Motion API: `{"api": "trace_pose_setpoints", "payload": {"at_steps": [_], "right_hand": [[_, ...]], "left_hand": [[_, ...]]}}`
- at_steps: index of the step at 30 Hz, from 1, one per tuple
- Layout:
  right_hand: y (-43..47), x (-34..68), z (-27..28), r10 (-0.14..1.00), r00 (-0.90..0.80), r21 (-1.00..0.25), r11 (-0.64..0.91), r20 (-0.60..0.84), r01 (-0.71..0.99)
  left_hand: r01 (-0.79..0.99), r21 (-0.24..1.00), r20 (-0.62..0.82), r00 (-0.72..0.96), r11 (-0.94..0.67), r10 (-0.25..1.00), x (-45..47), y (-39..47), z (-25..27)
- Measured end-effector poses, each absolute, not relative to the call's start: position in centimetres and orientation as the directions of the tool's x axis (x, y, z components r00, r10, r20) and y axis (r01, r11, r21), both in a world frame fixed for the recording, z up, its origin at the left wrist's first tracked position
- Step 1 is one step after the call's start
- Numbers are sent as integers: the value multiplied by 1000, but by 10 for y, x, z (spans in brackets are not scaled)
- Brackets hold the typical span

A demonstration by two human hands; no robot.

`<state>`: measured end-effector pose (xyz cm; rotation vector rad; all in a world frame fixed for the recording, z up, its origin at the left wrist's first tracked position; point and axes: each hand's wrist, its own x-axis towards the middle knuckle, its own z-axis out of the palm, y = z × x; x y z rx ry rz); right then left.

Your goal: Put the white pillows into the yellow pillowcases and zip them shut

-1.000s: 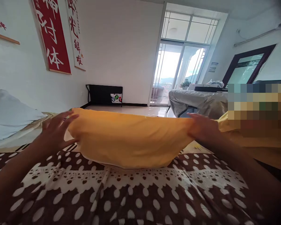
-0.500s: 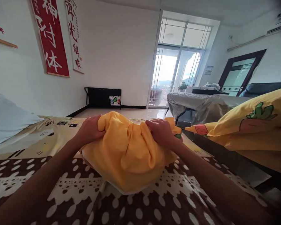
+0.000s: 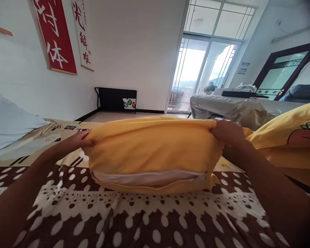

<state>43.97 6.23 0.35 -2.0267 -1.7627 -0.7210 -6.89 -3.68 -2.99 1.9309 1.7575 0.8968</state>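
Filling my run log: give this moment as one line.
left hand: gripping yellow pillow corner | right hand: gripping opposite corner | pillow on dotted brown blanket

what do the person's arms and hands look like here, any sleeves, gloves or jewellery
Both forearms are bare from the bottom edge of the picture up to the hands, with no sleeve showing. The left hand and the right hand wear no gloves. No watch, bracelet or ring shows on the wrists or fingers that are in view. The arms nearest the camera are in shadow, so fine detail there is hard to tell.
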Motion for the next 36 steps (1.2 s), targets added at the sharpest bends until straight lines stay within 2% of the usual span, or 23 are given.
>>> {"api": "trace_pose_setpoints", "payload": {"at_steps": [2, 4, 6, 9, 11, 16, 20, 22, 23, 25, 27, 29, 31, 33, 34, 36], "right_hand": [[62, 432, -2, 793, 80, 86, -164, 603, 983], [54, 409, -1, 731, 10, 87, -95, 682, 992], [35, 368, 1, 625, -132, 51, 146, 770, 988], [-1, 288, -3, 501, -377, -16, 617, 779, 787], [-20, 239, -7, 426, -543, 33, 765, 723, 644], [-27, 181, -13, 388, -655, 111, 803, 649, 585], [-17, 185, -13, 378, -666, 95, 824, 643, 559], [-14, 194, -11, 421, -622, 16, 820, 660, 572], [-12, 199, -9, 449, -595, -38, 817, 667, 575], [-7, 207, -5, 498, -547, -141, 812, 673, 566], [-3, 209, -3, 490, -520, -159, 817, 700, 555], [-2, 205, -4, 382, -526, -38, 834, 760, 551], [-6, 195, -7, 197, -554, 167, 827, 809, 537], [-13, 182, -13, 31, -609, 345, 802, 792, 488], [-17, 177, -15, -15, -631, 390, 797, 776, 461], [-24, 168, -17, -24, -635, 383, 814, 772, 436]], "left_hand": [[704, 699, 53, 126, -127, 991, -68, -39, -24], [760, 626, 86, 155, -175, 984, -58, -43, -14], [846, 488, 224, 116, -214, 968, -40, -45, -3], [915, 323, 348, 125, -244, 929, -7, -47, 8], [927, 257, 402, 156, -275, 902, 10, -49, 9], [984, 29, 668, 113, -178, 735, 21, -63, -1], [988, -93, 715, 155, -126, 682, 3, -71, -6], [996, -44, 712, 87, -79, 697, -19, -71, -9], [996, 32, 686, 37, -81, 727, -32, -70, -11], [943, 297, 551, -38, -153, 834, -59, -67, -18], [769, 594, 381, -8, -238, 925, -79, -63, -28], [555, 786, 290, 56, -271, 955, -86, -59, -38], [383, 882, 269, 74, -276, 960, -80, -53, -46], [229, 935, 268, 43, -271, 962, -66, -48, -47], [162, 946, 286, -1, -283, 958, -58, -46, -46], [76, 929, 371, -138, -363, 919, -43, -44, -38]]}}
